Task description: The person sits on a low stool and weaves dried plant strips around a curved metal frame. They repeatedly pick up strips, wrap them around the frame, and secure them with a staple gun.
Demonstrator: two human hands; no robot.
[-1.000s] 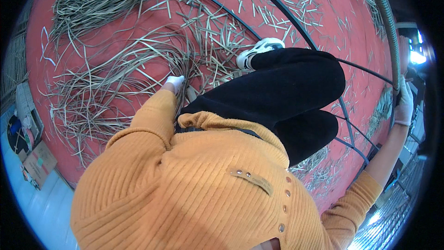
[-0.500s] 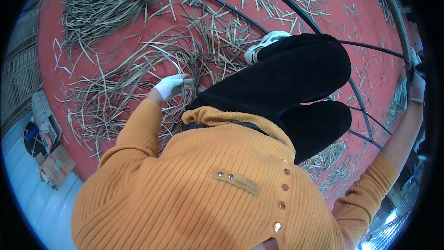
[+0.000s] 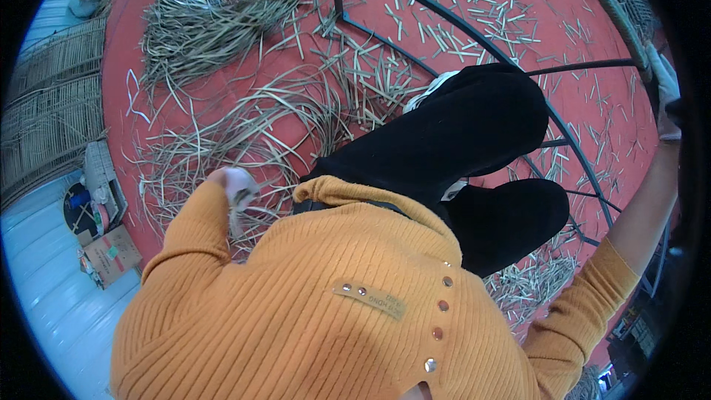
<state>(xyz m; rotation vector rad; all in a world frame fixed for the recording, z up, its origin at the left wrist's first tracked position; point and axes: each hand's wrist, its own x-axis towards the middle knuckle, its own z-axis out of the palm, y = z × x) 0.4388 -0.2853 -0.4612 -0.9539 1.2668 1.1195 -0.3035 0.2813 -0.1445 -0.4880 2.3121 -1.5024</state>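
My left hand (image 3: 241, 187), in a white glove, hovers at the near edge of a loose pile of long straw-coloured strips (image 3: 259, 122). Motion smears its fingers, so whether it holds a strip is unclear. At the far right my right hand (image 3: 666, 96), also gloved, is against the side of a dark metal frame (image 3: 463, 26). It seems to grip the frame; part of it is lost in the dark picture rim. A greenish woven or wrapped band (image 3: 611, 4) curves along the frame's upper edge, ending near that hand.
A thick bundle of strips (image 3: 222, 26) lies at the far left. Short cut pieces (image 3: 452, 22) litter the red floor covering (image 3: 289, 44). Woven panels (image 3: 55, 96) and a cardboard box (image 3: 111, 255) stand at the left. My legs (image 3: 444, 122) reach into the frame.
My left hand has drawn back from the strips, toward my body and leftward. My right hand stays at the frame's side, appearing slightly higher. The whole view has shifted a little.
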